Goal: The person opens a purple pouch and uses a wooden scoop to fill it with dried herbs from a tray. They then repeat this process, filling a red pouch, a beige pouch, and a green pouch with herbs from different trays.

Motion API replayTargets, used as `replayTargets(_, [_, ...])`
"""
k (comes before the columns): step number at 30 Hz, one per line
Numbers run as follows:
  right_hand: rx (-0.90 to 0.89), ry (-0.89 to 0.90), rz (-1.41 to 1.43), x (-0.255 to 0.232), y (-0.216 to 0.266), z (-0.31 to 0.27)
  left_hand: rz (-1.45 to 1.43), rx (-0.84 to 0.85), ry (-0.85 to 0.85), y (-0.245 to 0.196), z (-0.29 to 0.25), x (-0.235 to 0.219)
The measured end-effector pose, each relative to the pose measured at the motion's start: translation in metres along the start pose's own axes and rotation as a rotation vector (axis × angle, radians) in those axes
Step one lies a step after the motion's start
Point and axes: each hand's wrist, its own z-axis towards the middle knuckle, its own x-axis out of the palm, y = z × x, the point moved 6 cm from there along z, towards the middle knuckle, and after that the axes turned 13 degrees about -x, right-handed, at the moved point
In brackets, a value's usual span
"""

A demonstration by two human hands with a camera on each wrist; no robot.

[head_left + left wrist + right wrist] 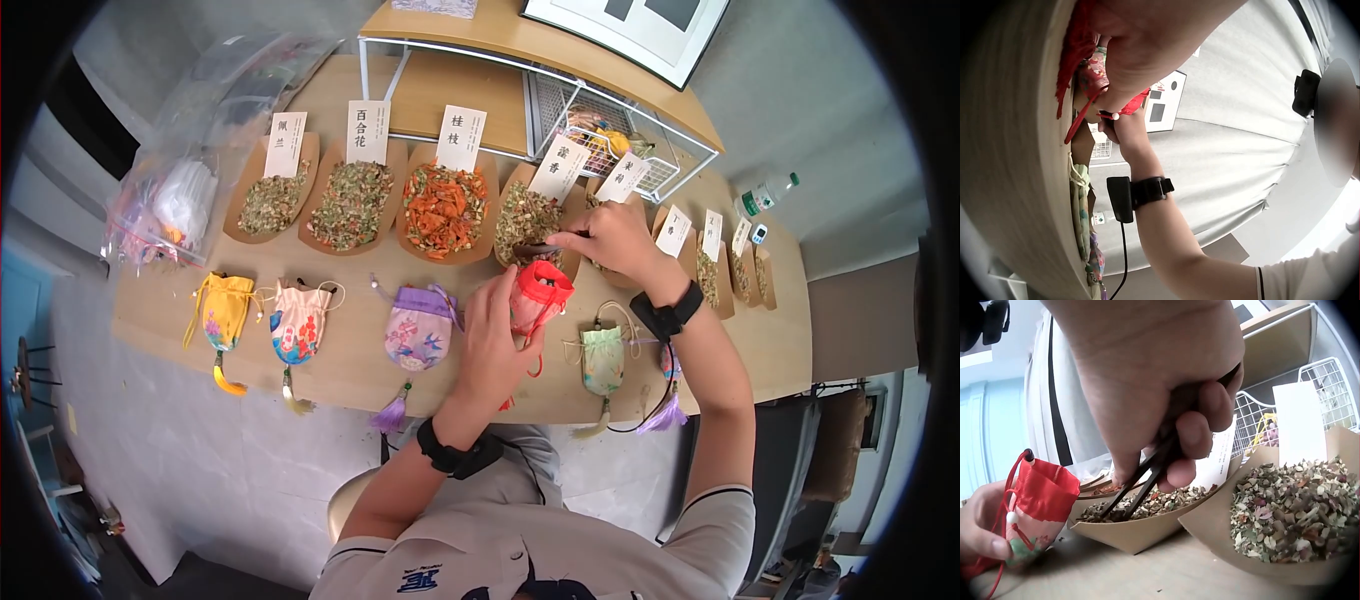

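My left hand grips a red drawstring pouch, its mouth gathered upward and loose. In the right wrist view, the pouch shows a red top over a pale printed lower part, with red cords and a white bead. My right hand holds dark tongs. Their two tips reach into dried chopped herbs in a brown paper tray, just beside the pouch. A label card stands at the back of that tray. The left wrist view shows a red tassel near the pouch.
More paper trays of herbs line the table, one with orange pieces. In front lie yellow, cream, purple and green pouches. Behind stand a wire basket, a shelf and a bottle.
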Motion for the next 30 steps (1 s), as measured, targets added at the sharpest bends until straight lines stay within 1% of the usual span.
replayTargets(6, [-0.101,-0.068,-0.152,-0.001,0.013,-0.003,-0.016,-0.023,0.012,0.002,-0.001,0.001])
replayTargets(12, [-0.189,-0.09,-0.257,0.001,0.02,-0.007,-0.027,-0.02,0.018,0.004,0.0,0.003])
replayTargets(18, [-0.222,-0.13,-0.318,0.001,0.023,-0.011,-0.004,-0.002,0.011,0.0,0.0,0.001])
replayTargets(22, [-0.211,-0.204,-0.315,-0.003,0.03,-0.014,-0.013,-0.012,0.019,0.001,0.0,0.001])
replayTargets(24, [-0.193,-0.227,-0.299,0.0,0.026,-0.016,-0.024,-0.011,0.019,0.002,0.0,0.001])
replayTargets(26, [-0.168,-0.228,-0.286,0.009,0.01,-0.022,-0.004,0.005,0.009,0.0,0.0,0.0])
replayTargets(30, [-0.088,-0.243,-0.242,-0.001,0.007,-0.024,-0.031,-0.028,0.024,0.002,-0.001,0.001])
